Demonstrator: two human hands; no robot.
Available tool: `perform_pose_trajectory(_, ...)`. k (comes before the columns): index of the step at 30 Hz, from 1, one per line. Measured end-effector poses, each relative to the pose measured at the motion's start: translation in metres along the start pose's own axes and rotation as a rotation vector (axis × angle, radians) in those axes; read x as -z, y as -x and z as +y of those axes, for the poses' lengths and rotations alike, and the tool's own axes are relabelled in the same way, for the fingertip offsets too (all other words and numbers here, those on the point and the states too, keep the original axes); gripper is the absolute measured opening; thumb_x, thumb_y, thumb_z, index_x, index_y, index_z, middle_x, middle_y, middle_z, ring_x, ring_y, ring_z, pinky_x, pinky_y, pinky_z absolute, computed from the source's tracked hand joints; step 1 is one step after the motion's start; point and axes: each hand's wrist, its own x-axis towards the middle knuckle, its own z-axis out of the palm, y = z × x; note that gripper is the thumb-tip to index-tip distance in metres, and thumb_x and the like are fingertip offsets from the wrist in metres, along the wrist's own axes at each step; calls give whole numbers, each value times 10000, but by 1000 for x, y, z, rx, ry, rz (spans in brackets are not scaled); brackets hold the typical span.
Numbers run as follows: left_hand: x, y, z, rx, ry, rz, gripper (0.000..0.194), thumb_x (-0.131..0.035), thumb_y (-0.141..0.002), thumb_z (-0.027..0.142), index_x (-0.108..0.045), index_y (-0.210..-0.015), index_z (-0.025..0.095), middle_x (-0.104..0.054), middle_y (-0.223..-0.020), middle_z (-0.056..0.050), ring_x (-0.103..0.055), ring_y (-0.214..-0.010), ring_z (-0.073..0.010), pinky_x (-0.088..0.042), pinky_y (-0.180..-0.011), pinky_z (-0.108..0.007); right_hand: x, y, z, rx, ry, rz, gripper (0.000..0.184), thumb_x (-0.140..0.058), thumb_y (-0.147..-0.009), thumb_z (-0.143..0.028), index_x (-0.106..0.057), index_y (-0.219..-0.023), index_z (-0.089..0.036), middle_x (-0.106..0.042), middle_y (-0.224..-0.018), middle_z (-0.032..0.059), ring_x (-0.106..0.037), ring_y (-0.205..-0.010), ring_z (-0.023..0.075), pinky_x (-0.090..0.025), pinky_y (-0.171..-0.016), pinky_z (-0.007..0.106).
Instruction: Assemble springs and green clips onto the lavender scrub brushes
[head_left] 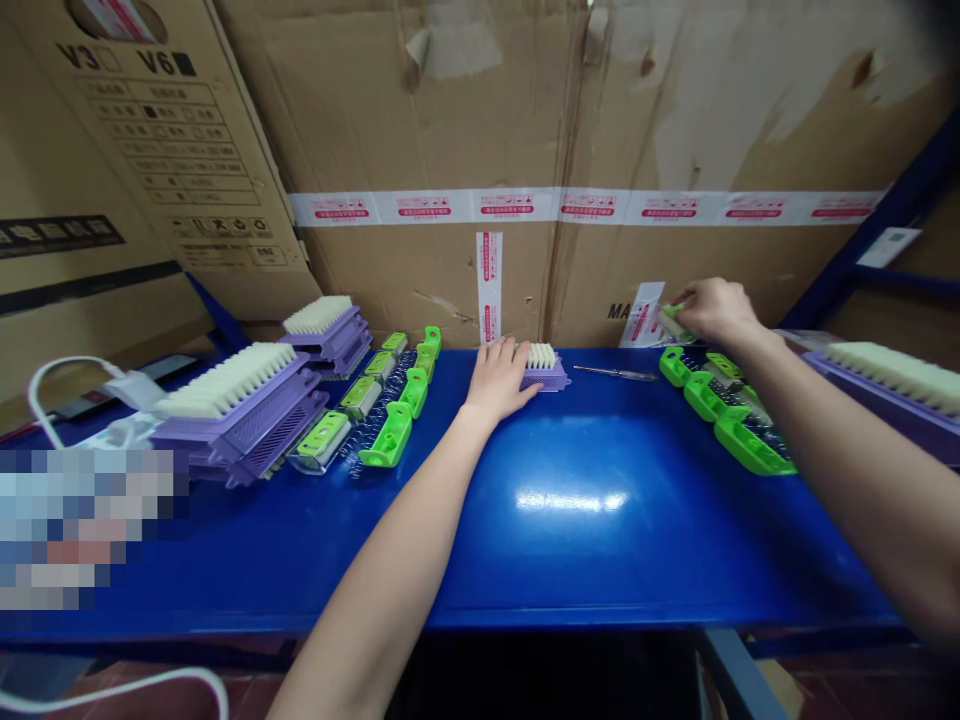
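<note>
My left hand point(497, 380) lies over the left end of a purple block with cream bristles point(546, 375), fingers stretched and thumb spread along its front side. At the far right, my right hand point(716, 308) is closed on a small green and clear plastic piece point(670, 320), raised above the table; the fingers partly cover it. Below that hand, bright green curved plastic parts point(705, 397) stand in a slanting row beside metal springs point(761, 432) and more green-topped clear pieces point(722, 368). Between the two hands lies a thin screwdriver point(615, 373).
Stacked purple bristle blocks point(240, 415) stand at the left, beside a row of green-topped clear pieces point(321, 440), springs and green parts point(390, 435). Another purple block point(892, 385) is at the right edge. Cardboard point(420, 130) walls the back of the blue table point(525, 560).
</note>
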Motion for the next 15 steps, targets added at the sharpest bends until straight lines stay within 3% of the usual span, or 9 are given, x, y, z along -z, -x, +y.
perform_pose_trajectory(4, 2, 0, 2, 29, -22, -2, 638, -553, -832, 492, -419, -1335, 123, -467, -1348, -191, -396, -1265, -324, -266, -1061, -475, 1, 37, -41, 235, -17, -38, 301, -556, -732, -133, -699, -987, -203, -702, -865, 58, -634, -847, 195, -448, -742, 254)
perform_pose_trajectory(8, 3, 1, 2, 67, -39, -9, 635, -551, -832, 488, -424, -1334, 121, -474, -1339, -188, -403, -1256, -327, -272, -1060, -484, -17, 71, -69, 487, -50, -183, 276, -560, -717, -112, -692, -924, -240, -715, -828, 11, -658, -817, 191, -470, -710, 236)
perform_pose_trajectory(12, 2, 1, -2, 118, -48, -19, 642, -548, -835, 479, -413, -1347, 115, -468, -1346, -190, -391, -1268, -336, -262, -1069, -497, -32, 86, -74, 553, -112, -261, 282, -566, -715, -114, -671, -927, -267, -716, -793, -20, -668, -764, 178, -475, -674, 230)
perform_pose_trajectory(15, 2, 1, -3, 130, -46, -22, 644, -548, -836, 478, -412, -1350, 114, -465, -1349, -192, -382, -1277, -337, -256, -1074, -498, -30, 81, -68, 534, -162, -271, 255, -590, -742, -180, -662, -975, -251, -713, -800, -12, -665, -764, 173, -478, -700, 236)
